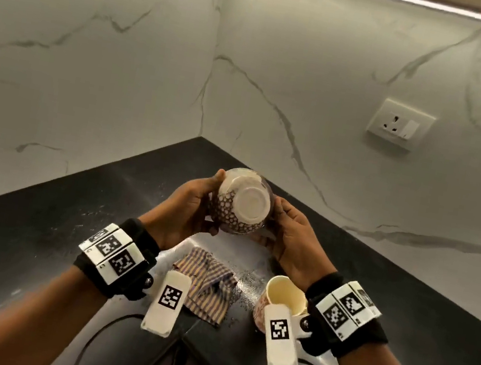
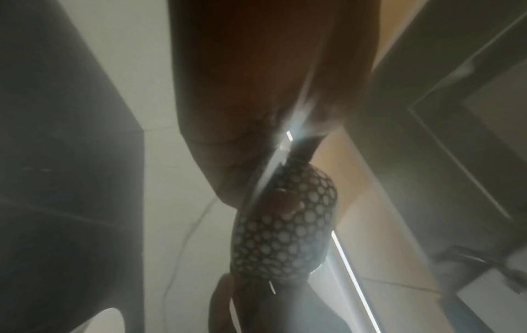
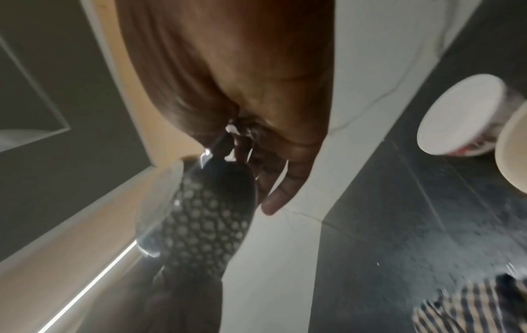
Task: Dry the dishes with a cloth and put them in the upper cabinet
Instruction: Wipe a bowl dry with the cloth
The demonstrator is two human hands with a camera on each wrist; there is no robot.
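The left hand (image 1: pixel 193 206) cups the left side of the bowl (image 1: pixel 242 203), thumb up by the rim and fingers curled under the patterned wall, and the bowl is held in the air over the worktop (image 1: pixel 32 226), out from its back corner. It is turned so its pale foot faces the person; a judgement only, but that reads as checking the underside, or carrying it up now that the cloth is down. The cloth (image 1: pixel 205 285) lies crumpled on the worktop near the front edge, below the bowl and between the wrists, touched by neither hand, amid water droplets. The right hand (image 1: pixel 288 232) holds the bowl's right side, fingers bent round it from below, so the grip is shared and the bowl cannot roll. A cup (image 1: pixel 284 298) stands by the front edge to the right of the cloth, partly covered by the right wrist's gear; it probably waits its turn. The bowl's inside is turned away and cannot be seen, so whether it is dry is unknown. The upper cabinet is not clearly in the head view beyond a lit strip at the top edge. Both wrist views are blurred; they show only the dotted wall against the palms.
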